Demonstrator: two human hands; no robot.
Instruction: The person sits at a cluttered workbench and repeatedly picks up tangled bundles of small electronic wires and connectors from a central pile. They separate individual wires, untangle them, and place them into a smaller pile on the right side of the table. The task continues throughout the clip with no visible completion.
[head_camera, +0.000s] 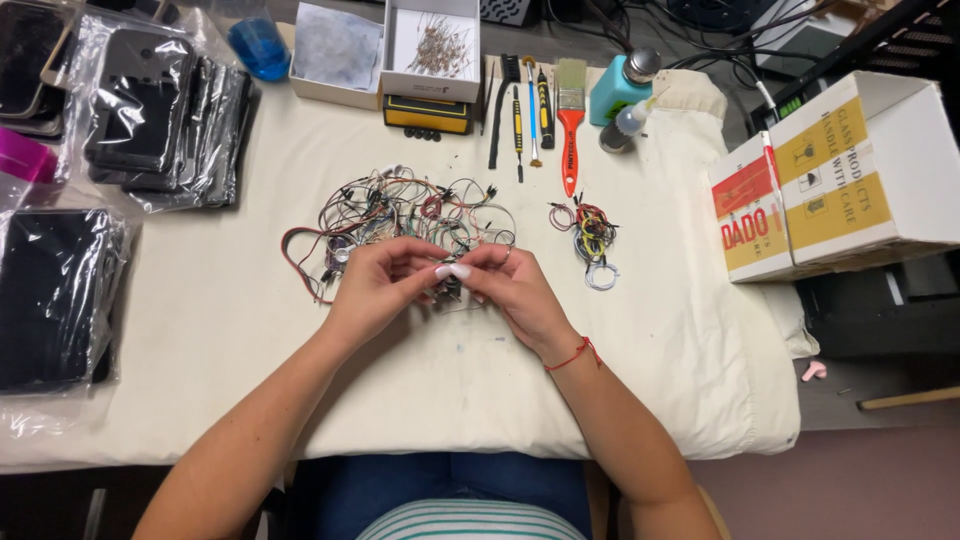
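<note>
A tangled heap of thin coloured jumper wires (400, 210) lies in the middle of the cream cloth-covered table (230, 330). My left hand (375, 290) and my right hand (515, 290) meet at the heap's near edge, fingertips pinched together on a wire from the tangle. A red string bracelet circles my right wrist. A smaller coiled bundle of wires (592, 235) sits apart, to the right of my hands.
Screwdrivers (520, 110), a red-handled brush (570, 120), a teal bottle (620, 85) and small white boxes (430, 50) line the far edge. Bagged black items (165, 110) are stacked at left. A cardboard box (840, 180) stands at right.
</note>
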